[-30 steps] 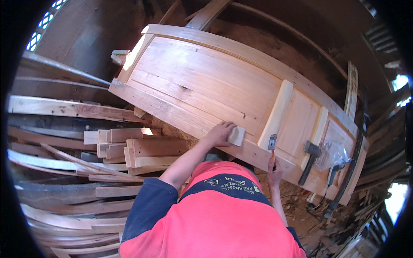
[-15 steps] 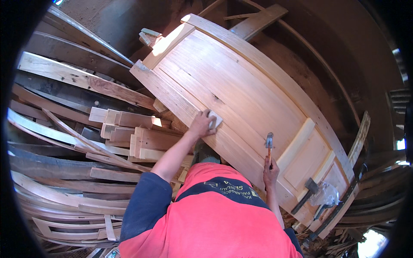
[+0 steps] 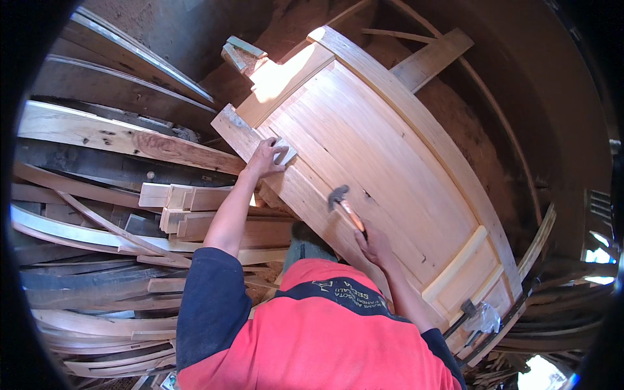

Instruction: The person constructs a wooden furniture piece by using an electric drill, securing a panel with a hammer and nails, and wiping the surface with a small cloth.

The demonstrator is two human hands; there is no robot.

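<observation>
A large pale wooden door (image 3: 383,156) with a raised frame lies at a slant before me. My left hand (image 3: 261,159) is closed around a small pale wood block (image 3: 286,153), which rests on the door's near frame rail close to its far-left end. In my right hand (image 3: 374,246) is a claw hammer (image 3: 348,207) with an orange and black handle, its fingers wrapped round the grip. The hammer's head is over the door's near side, to the right of the block and apart from it.
Stacked boards (image 3: 123,140) and short wood pieces (image 3: 195,214) fill the left side. On the door's lower right end lie a dark-headed mallet (image 3: 467,308) and a clear plastic bag (image 3: 484,318). A plank (image 3: 432,60) juts out beneath the far edge.
My left hand and the block have moved up and left along the near rail. The hammer has swung left with my right hand, tilting over the door. The view has shifted a little.
</observation>
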